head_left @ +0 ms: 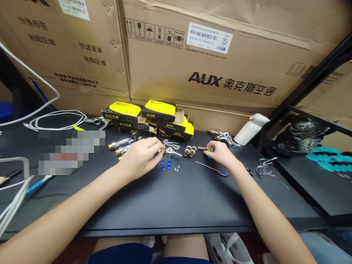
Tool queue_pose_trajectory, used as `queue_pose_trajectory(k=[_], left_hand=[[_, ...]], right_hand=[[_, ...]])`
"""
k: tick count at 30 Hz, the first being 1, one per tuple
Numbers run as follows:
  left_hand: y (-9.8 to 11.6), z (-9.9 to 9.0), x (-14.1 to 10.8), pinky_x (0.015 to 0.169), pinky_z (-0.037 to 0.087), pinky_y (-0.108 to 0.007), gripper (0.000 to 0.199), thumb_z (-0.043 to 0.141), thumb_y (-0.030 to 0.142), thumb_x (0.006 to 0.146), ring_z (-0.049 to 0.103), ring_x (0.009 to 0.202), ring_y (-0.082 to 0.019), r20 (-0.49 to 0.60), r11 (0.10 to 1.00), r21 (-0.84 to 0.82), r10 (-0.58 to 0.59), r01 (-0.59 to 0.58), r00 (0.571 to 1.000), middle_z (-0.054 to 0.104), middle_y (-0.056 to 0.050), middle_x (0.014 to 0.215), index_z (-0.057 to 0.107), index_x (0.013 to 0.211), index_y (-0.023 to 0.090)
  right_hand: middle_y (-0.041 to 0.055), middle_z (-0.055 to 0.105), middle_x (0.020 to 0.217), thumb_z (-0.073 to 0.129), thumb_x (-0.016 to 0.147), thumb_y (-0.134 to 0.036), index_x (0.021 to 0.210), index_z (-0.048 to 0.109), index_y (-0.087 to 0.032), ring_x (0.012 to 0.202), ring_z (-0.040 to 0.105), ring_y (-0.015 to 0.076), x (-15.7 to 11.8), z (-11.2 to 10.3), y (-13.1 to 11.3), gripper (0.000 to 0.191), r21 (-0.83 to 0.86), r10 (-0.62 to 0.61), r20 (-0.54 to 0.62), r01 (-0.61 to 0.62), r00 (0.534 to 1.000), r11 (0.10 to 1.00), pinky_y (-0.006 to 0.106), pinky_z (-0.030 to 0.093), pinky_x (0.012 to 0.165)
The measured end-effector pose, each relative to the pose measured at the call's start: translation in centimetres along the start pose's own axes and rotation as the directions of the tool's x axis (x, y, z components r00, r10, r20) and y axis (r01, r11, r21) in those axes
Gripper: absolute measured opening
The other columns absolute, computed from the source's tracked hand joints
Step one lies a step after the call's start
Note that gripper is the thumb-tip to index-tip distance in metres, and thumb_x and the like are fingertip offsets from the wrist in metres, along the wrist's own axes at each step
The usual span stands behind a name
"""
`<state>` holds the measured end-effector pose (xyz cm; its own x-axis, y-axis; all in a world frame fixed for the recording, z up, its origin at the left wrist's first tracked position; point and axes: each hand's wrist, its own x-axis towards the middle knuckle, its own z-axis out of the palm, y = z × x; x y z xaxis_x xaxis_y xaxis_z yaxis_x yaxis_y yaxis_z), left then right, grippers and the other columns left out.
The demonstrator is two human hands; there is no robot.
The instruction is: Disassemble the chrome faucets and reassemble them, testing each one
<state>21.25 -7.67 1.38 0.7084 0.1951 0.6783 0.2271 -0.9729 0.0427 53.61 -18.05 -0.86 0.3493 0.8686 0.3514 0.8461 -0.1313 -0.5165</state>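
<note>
My left hand [144, 156] is closed, its thumb and forefinger pinched near a small yellow bit that is too small to name. Beside those fingertips lie metal lever handles [173, 151]. Closed too, my right hand [220, 152] has its fingers on a small metal piece [202, 148] with some yellow on it. Between the hands stand several round brass-and-chrome fittings [189, 150]. Several blue caps [163, 168] and tiny screws [177, 169] lie nearer me. A screwdriver [217, 171] rests just below my right hand. Chrome valve bodies [118, 144] are partly hidden behind my left hand.
Yellow-and-black boxes [159, 110] are stacked at the back, before large cartons [165, 73]. A white bottle [250, 130] leans behind more valves [225, 137]. Glasses [265, 168] lie at right, white cables [57, 119] at left. The black table's front edge [170, 231] crosses below.
</note>
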Motion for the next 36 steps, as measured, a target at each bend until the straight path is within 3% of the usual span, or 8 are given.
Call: queue_pose_trajectory(k=[7,12,15,17,21,26,31,36], left_hand=[[1.7,0.1,-0.1,0.079,0.053,-0.03,0.013,0.056,0.021,0.09,0.063,0.084,-0.015,0.0,0.912,-0.36,-0.212,0.198,0.977,0.066,-0.005,0.092,0.061,0.102,0.016],[4.0,0.7,-0.3,0.077,0.059,-0.03,0.062,0.068,0.034,0.083,0.066,0.1,-0.019,0.257,0.695,-0.622,-0.255,0.362,0.932,0.062,-0.01,0.122,0.04,0.137,0.021],[4.7,1.2,-0.5,0.073,0.06,-0.028,0.062,0.069,0.036,0.082,0.065,0.101,-0.02,0.302,0.656,-0.66,-0.215,0.367,0.929,0.062,-0.009,0.125,0.042,0.136,0.022],[4.8,1.2,-0.6,0.069,0.059,-0.026,0.056,0.067,0.036,0.084,0.066,0.095,-0.018,0.275,0.663,-0.665,-0.211,0.344,0.938,0.064,-0.008,0.122,0.045,0.133,0.022],[4.8,0.6,-0.6,0.067,0.056,-0.023,0.037,0.06,0.027,0.09,0.066,0.09,-0.016,0.122,0.74,-0.628,-0.21,0.239,0.97,0.067,-0.009,0.116,0.053,0.126,0.02],[5.0,-0.4,-0.6,0.068,0.054,-0.023,0.032,0.061,0.015,0.088,0.064,0.084,-0.013,0.02,0.794,-0.598,-0.129,0.115,0.991,0.068,-0.006,0.107,0.056,0.119,0.02],[5.3,-0.5,-0.9,0.069,0.055,-0.022,0.028,0.058,0.015,0.09,0.063,0.098,-0.016,0.045,0.797,-0.595,-0.091,0.1,0.995,0.065,-0.009,0.116,0.055,0.117,0.019],[5.5,-0.5,-0.9,0.073,0.055,-0.024,0.025,0.056,0.015,0.091,0.064,0.09,-0.014,0.043,0.827,-0.558,-0.061,0.074,0.997,0.067,-0.007,0.108,0.054,0.116,0.019]], right_hand=[[0.0093,0.061,0.11,0.06,0.084,-0.04,0.095,0.042,-0.023,0.093,0.066,0.0194,-1.1,0.1,-5.5,0.027,0.313,-0.076,-0.396,0.213,0.915,0.926,0.035,0.056,0.075],[0.0045,0.066,0.092,0.076,0.074,-0.024,0.081,0.051,-0.022,0.08,0.066,0.0177,-5.1,3.2,-10.6,0.026,0.486,-0.327,-0.272,0.423,0.905,0.765,0.029,0.055,0.063],[0.0051,0.065,0.096,0.076,0.073,-0.016,0.082,0.056,-0.022,0.073,0.063,0.0147,-6.6,4.6,-11.6,0.023,0.495,-0.431,-0.252,0.499,0.866,0.711,0.024,0.051,0.05],[0.006,0.063,0.1,0.074,0.075,-0.014,0.089,0.059,-0.022,0.08,0.064,0.0157,-7.0,4.5,-11.8,0.022,0.5,-0.49,-0.255,0.548,0.833,0.671,0.025,0.056,0.056],[0.0086,0.061,0.115,0.068,0.082,-0.014,0.112,0.059,-0.023,0.086,0.066,0.0155,-7.3,1.7,-11.4,0.033,0.487,-0.555,-0.147,0.549,0.818,0.68,0.028,0.061,0.068],[0.0064,0.064,0.106,0.063,0.087,-0.032,0.113,0.06,-0.023,0.087,0.064,0.0196,-8.0,-2.5,-6.9,0.027,0.037,-0.281,0.057,0.28,0.958,0.959,0.034,0.056,0.074],[0.008,0.062,0.098,0.057,0.089,-0.043,0.095,0.062,-0.022,0.088,0.062,0.0249,-9.2,-2.6,-0.7,0.022,-0.239,-0.101,0.223,0.155,0.97,0.959,0.041,0.052,0.078],[0.0064,0.064,0.093,0.051,0.092,-0.039,0.091,0.06,-0.023,0.09,0.061,0.0256,-10.1,-2.7,-0.7,0.018,-0.219,-0.036,0.212,0.083,0.977,0.972,0.042,0.05,0.08]])
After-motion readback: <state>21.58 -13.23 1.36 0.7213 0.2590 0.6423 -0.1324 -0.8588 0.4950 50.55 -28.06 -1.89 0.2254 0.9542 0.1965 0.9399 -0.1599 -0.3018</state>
